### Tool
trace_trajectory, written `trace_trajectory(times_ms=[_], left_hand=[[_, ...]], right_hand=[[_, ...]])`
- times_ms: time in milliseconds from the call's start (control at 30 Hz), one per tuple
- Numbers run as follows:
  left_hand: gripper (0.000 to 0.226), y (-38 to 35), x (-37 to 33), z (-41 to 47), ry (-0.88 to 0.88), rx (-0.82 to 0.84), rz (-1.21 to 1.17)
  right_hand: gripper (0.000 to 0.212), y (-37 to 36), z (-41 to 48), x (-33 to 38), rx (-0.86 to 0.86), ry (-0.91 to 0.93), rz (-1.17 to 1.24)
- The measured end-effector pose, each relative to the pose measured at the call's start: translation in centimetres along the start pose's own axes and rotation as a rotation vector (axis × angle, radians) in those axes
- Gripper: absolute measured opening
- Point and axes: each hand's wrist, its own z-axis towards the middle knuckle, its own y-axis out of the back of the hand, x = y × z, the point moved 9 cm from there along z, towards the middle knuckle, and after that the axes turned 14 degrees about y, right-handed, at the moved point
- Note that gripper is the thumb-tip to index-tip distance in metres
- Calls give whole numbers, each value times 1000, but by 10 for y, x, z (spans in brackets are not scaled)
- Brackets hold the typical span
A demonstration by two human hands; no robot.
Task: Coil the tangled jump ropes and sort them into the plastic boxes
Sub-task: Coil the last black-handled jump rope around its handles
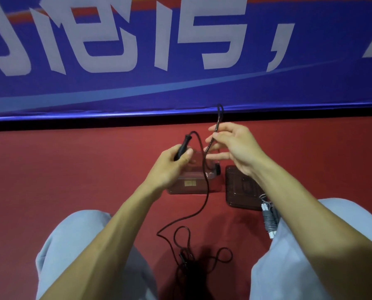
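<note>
One black jump rope (207,191) trails tangled between two knees, with one coiled grey rope (269,219) beside the right knee. Above two boxes, a clear box (191,188) and a dark box (239,191), the left hand (170,165) grips one handle (181,148). The right hand (235,144) pinches a raised loop.
</note>
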Motion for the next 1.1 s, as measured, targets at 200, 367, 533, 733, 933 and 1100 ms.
trace_trajectory(times_ms=[200,367,533,733,933,1100], left_hand=[[22,-26,2,-5,-44,159,152],[3,-29,1,-8,-42,104,92],[7,-17,-2,-11,74,22,-282],[3,3,1,-8,144,-49,-701],[2,19,4,-5,176,-33,-1086],[7,31,6,-3,170,-38,-1212]], right_hand=[[17,15,4,11,-105,38,198],[14,14,7,9,-171,12,400],[11,18,4,2,-191,-1,294],[14,5,-2,-15,14,-30,-187],[26,-35,-17,-52,447,-138,-364],[7,-61,-33,-65,602,-149,-331]])
